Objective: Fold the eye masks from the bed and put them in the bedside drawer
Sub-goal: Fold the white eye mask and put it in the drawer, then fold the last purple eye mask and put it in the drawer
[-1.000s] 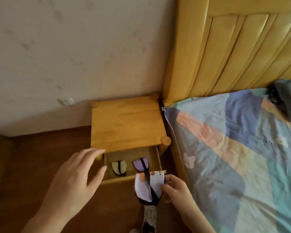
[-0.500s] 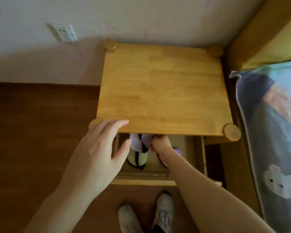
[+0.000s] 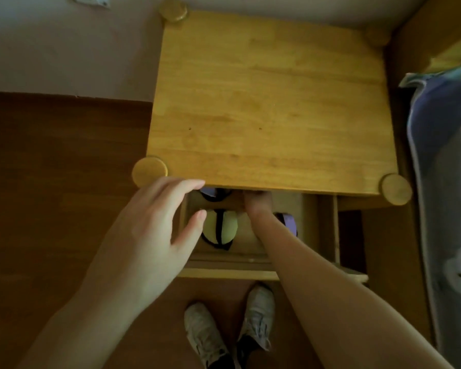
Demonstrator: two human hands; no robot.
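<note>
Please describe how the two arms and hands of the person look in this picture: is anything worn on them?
Both are bare. The left hand and its forearm show no sleeve, glove, ring, watch or bracelet. The right forearm is also uncovered as far as the picture edge; the right hand is partly hidden under the nightstand top, so its fingers cannot be checked. The only clothing visible is a pair of white sneakers.
</note>
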